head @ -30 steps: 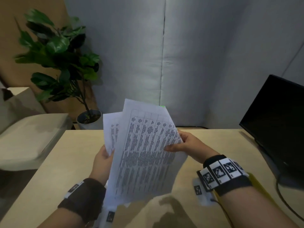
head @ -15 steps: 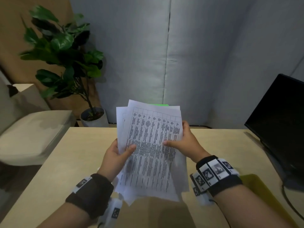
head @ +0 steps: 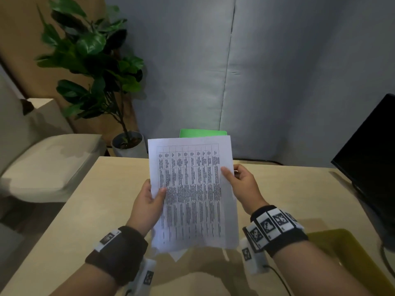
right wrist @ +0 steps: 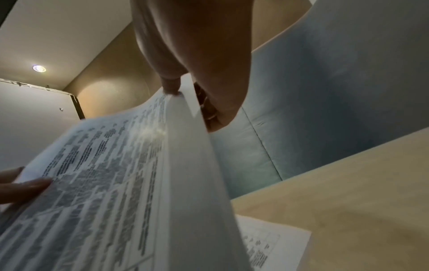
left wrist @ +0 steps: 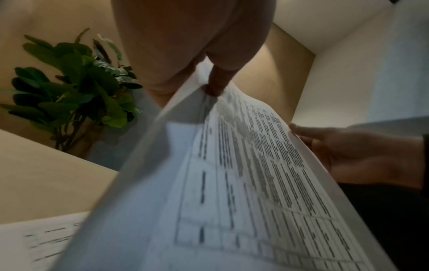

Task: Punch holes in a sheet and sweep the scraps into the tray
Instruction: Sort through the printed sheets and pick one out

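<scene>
A stack of white printed sheets with a dense table of text stands upright above the table, held between both hands. My left hand pinches its left edge, thumb on the front. My right hand pinches its right edge, thumb on the front and fingers behind. The wrist views show the same sheets close up, each gripped at an edge. A green sheet peeks out above the stack's top edge. Another printed sheet lies flat on the table underneath. A yellow tray sits at the lower right.
The light wooden table spreads under my hands. A black monitor stands at the right with a cable by its base. A potted plant and a beige seat sit beyond the left edge. Grey padded wall behind.
The fanned, tilted sheets have been squared into one neat upright stack. My left thumb shifted to the left edge and my right hand to the right edge.
</scene>
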The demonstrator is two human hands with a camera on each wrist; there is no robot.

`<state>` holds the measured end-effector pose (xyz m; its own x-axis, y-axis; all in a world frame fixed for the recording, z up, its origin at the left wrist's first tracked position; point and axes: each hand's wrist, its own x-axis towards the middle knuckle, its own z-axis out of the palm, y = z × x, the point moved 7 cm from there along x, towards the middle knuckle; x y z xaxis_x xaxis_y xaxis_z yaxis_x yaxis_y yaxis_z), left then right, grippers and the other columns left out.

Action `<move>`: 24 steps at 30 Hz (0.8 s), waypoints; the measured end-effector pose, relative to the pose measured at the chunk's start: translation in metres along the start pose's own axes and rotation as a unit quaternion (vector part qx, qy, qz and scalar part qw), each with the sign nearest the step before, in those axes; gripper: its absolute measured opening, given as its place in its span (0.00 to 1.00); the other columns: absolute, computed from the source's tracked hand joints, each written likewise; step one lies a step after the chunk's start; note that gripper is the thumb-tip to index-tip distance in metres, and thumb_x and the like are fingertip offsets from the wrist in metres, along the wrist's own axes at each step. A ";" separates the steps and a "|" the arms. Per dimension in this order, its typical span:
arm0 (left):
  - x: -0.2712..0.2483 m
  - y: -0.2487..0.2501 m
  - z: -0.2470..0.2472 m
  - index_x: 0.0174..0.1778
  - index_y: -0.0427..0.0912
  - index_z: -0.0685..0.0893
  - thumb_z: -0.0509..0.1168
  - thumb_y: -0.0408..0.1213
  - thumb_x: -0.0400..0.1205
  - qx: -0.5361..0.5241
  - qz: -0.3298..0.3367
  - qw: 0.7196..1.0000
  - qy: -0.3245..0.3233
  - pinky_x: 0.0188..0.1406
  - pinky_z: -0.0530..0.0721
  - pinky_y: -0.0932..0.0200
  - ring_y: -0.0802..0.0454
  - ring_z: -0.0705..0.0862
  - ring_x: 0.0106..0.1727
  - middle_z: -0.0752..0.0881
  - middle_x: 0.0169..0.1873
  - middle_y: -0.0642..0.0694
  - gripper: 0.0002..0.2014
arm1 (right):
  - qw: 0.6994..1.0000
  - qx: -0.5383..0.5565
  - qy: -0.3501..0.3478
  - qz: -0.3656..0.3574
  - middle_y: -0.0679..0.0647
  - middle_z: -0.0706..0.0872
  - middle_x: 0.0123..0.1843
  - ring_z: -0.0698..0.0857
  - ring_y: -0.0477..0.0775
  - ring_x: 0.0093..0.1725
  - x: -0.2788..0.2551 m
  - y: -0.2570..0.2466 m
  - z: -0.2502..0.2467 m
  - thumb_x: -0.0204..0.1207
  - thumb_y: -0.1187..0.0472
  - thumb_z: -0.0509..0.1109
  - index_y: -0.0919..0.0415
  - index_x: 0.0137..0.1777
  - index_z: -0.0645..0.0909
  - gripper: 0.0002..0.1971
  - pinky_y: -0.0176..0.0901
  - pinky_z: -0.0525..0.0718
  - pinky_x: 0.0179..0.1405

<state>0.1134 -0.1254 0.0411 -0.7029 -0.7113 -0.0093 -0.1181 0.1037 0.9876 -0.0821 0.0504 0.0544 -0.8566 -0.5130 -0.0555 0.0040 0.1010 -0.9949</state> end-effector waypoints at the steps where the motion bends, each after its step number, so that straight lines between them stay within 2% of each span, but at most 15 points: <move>1: -0.001 -0.003 -0.005 0.64 0.50 0.74 0.58 0.38 0.85 0.011 0.000 1.000 0.011 0.57 0.86 0.43 0.48 0.87 0.58 0.86 0.60 0.48 0.12 | 1.000 -0.002 0.001 0.014 0.66 0.83 0.41 0.80 0.57 0.41 0.002 0.007 0.005 0.72 0.38 0.69 0.69 0.48 0.79 0.29 0.58 0.82 0.45; 2: -0.002 -0.006 -0.009 0.64 0.51 0.73 0.58 0.38 0.85 0.020 0.000 1.000 0.020 0.56 0.86 0.43 0.48 0.87 0.57 0.85 0.60 0.47 0.12 | 1.000 -0.003 0.000 0.030 0.67 0.81 0.40 0.79 0.57 0.40 0.005 0.014 0.009 0.72 0.34 0.67 0.71 0.47 0.78 0.33 0.56 0.81 0.44; 3: -0.003 -0.010 -0.014 0.63 0.51 0.73 0.57 0.38 0.86 0.031 -0.003 0.999 0.027 0.52 0.87 0.45 0.48 0.87 0.54 0.86 0.58 0.46 0.11 | 0.999 -0.008 0.001 0.047 0.67 0.82 0.42 0.81 0.57 0.41 0.009 0.022 0.012 0.75 0.35 0.64 0.71 0.48 0.78 0.32 0.54 0.82 0.44; 5: -0.004 -0.018 -0.024 0.59 0.50 0.74 0.57 0.38 0.86 0.039 -0.014 0.999 0.034 0.36 0.86 0.54 0.49 0.88 0.42 0.87 0.51 0.44 0.08 | 0.996 -0.058 0.007 0.072 0.62 0.86 0.47 0.83 0.56 0.41 0.015 0.040 0.015 0.83 0.46 0.61 0.68 0.48 0.80 0.22 0.45 0.80 0.41; 7: -0.004 -0.024 -0.033 0.57 0.47 0.74 0.56 0.37 0.86 0.039 -0.024 0.998 0.037 0.27 0.82 0.60 0.51 0.86 0.34 0.86 0.44 0.43 0.06 | 0.986 -0.144 0.010 0.088 0.60 0.86 0.54 0.82 0.56 0.45 0.023 0.061 0.016 0.82 0.52 0.64 0.63 0.50 0.79 0.13 0.45 0.79 0.45; 9: -0.003 -0.029 -0.041 0.56 0.44 0.73 0.56 0.35 0.86 0.037 -0.031 0.998 0.039 0.23 0.79 0.63 0.53 0.82 0.29 0.85 0.41 0.43 0.05 | 0.967 -0.224 -0.005 0.120 0.61 0.82 0.62 0.81 0.56 0.51 0.028 0.083 0.017 0.78 0.54 0.70 0.59 0.53 0.79 0.10 0.47 0.79 0.54; 12: -0.001 -0.038 -0.049 0.56 0.43 0.73 0.56 0.34 0.86 0.029 -0.050 0.998 0.036 0.23 0.80 0.67 0.54 0.85 0.33 0.86 0.46 0.43 0.05 | 0.926 -0.330 -0.034 0.183 0.62 0.71 0.72 0.80 0.61 0.61 0.031 0.115 0.020 0.74 0.51 0.74 0.58 0.66 0.76 0.23 0.49 0.80 0.60; 15: 0.000 -0.048 -0.057 0.56 0.43 0.73 0.56 0.35 0.86 0.047 -0.056 0.996 0.041 0.23 0.81 0.68 0.55 0.86 0.33 0.86 0.46 0.44 0.05 | 0.876 -0.435 -0.048 0.204 0.62 0.67 0.76 0.70 0.65 0.75 0.034 0.133 0.023 0.72 0.45 0.75 0.59 0.76 0.68 0.36 0.55 0.75 0.71; 17: 0.000 -0.053 -0.059 0.57 0.45 0.73 0.56 0.36 0.86 0.048 -0.059 0.996 0.042 0.29 0.84 0.64 0.55 0.89 0.38 0.87 0.49 0.46 0.06 | 0.843 -0.487 -0.061 0.221 0.63 0.65 0.78 0.66 0.65 0.77 0.037 0.145 0.026 0.69 0.39 0.74 0.60 0.79 0.63 0.44 0.56 0.72 0.73; 19: 0.001 -0.059 -0.061 0.59 0.46 0.73 0.56 0.36 0.86 0.043 -0.065 0.996 0.042 0.35 0.88 0.59 0.55 0.90 0.43 0.87 0.51 0.49 0.07 | 0.822 -0.516 -0.070 0.230 0.63 0.64 0.79 0.64 0.65 0.78 0.041 0.154 0.030 0.66 0.35 0.74 0.62 0.80 0.60 0.50 0.56 0.70 0.74; 24: 0.007 -0.063 -0.058 0.63 0.46 0.73 0.57 0.36 0.86 0.034 -0.067 0.996 0.054 0.51 0.88 0.45 0.47 0.88 0.53 0.86 0.57 0.44 0.10 | 0.796 -0.555 -0.071 0.231 0.63 0.60 0.79 0.61 0.64 0.78 0.044 0.164 0.036 0.62 0.34 0.76 0.65 0.81 0.54 0.57 0.55 0.68 0.74</move>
<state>0.1567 -0.1772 -0.0119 -0.5982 -0.7923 -0.1200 -0.2563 0.0472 0.9655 -0.1005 0.0138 -0.1142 -0.8290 -0.2856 -0.4809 -0.2246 0.9574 -0.1813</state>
